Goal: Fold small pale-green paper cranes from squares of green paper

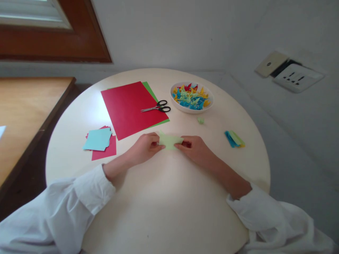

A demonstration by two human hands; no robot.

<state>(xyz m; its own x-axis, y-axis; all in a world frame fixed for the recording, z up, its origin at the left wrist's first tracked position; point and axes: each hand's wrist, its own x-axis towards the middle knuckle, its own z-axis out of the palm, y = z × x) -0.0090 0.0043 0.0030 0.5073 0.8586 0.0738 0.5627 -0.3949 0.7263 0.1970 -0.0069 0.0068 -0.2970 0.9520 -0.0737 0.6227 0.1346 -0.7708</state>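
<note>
A pale green folded paper [169,140] lies on the round white table [164,197], held at both ends. My left hand [145,146] pinches its left end with curled fingers. On its right end my right hand [194,147] is closed, fingertips pressing the fold. Both wrists rest on the tabletop, in white sleeves.
Behind the hands lie a red sheet [127,106] over a green sheet [152,93], black-handled scissors [158,107], and a white bowl [191,97] of coloured folded papers. Small blue and red squares [100,143] sit at the left, a folded stack [234,139] at the right, a green scrap [200,120] near the bowl.
</note>
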